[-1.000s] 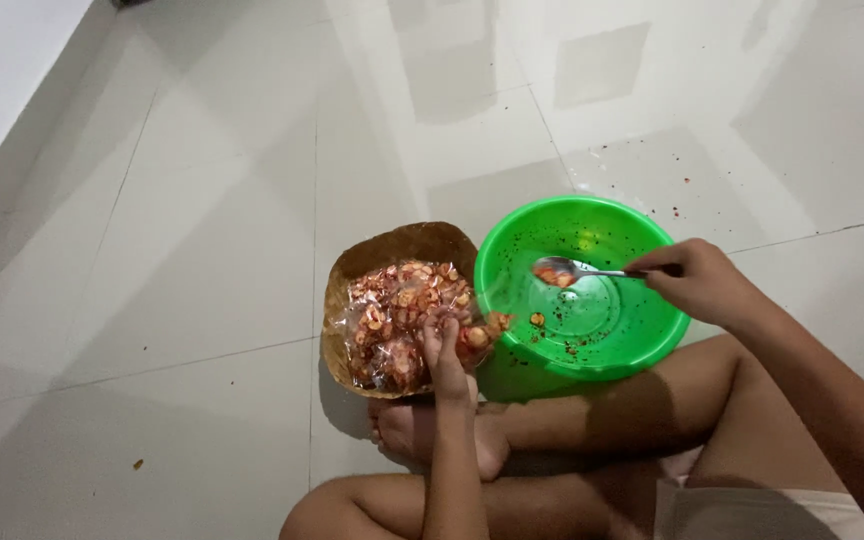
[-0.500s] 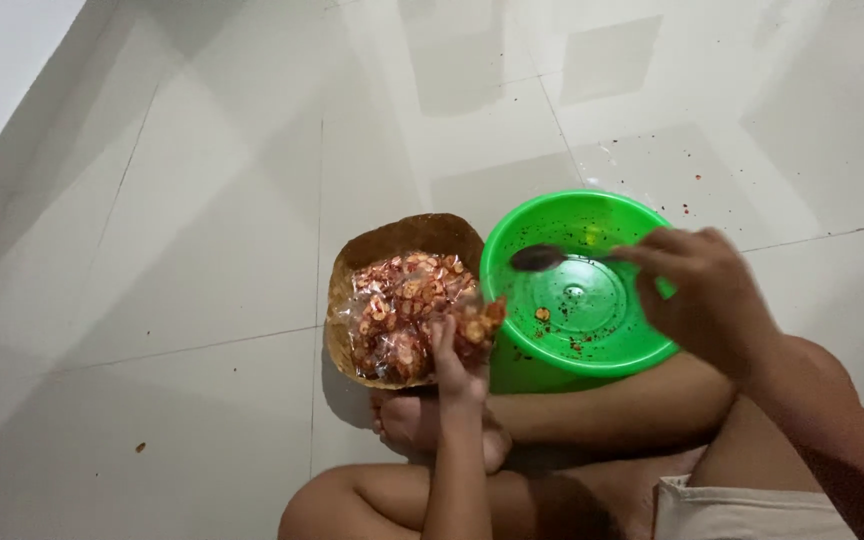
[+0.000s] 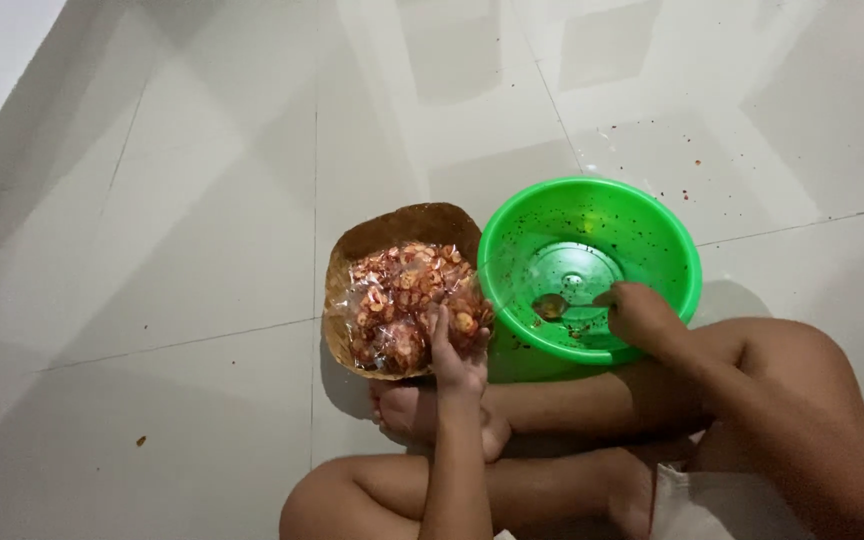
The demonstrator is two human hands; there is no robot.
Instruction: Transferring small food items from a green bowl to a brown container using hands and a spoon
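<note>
I saw a white tiled floor [image 3: 182, 250], glossy and crossed by thin grout lines. A green plastic bowl [image 3: 652, 235] sat directly on it, touching a brown woven tray [image 3: 402, 222] just beside it. Small dark specks [image 3: 687, 193] lay scattered near the bowl.

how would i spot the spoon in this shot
On the pale tiled floor sits a bright green basin. The spoon lies inside it near the front, held by the right hand: the only metal thing among dark specks.
</note>
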